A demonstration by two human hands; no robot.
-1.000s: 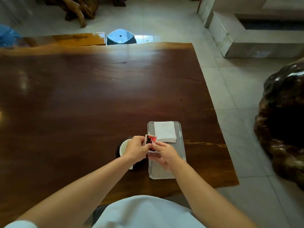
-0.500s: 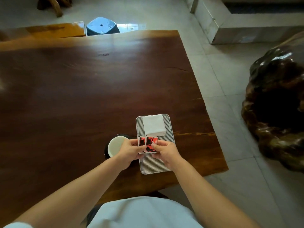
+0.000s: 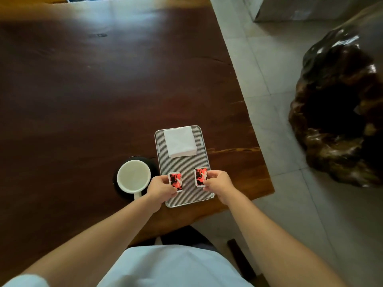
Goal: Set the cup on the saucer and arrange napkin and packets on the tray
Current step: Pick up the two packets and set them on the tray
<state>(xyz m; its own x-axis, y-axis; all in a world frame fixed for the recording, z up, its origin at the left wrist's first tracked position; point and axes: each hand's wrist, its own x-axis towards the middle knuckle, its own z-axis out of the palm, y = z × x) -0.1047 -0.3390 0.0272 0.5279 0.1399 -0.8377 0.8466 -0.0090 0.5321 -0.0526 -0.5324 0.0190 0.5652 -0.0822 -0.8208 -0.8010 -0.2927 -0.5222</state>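
Observation:
A striped metal tray (image 3: 187,198) lies near the table's front edge. On its far half rests a folded white napkin (image 3: 179,141). My left hand (image 3: 160,188) pinches a red and black packet (image 3: 175,180) over the tray's near left. Over the near right, my right hand (image 3: 218,183) pinches a second red and black packet (image 3: 200,176). Left of the tray, a white cup (image 3: 133,177) stands on a dark saucer (image 3: 153,164), its handle towards me.
The dark wooden table (image 3: 83,90) stretches far and left. Its right edge meets a pale tiled floor (image 3: 275,79). A large dark carved wooden stump (image 3: 339,112) stands on the floor to the right.
The two packets were held together at the tray's left middle. My hands have pulled them apart, one to each side of the tray's near half. The camera has tilted down.

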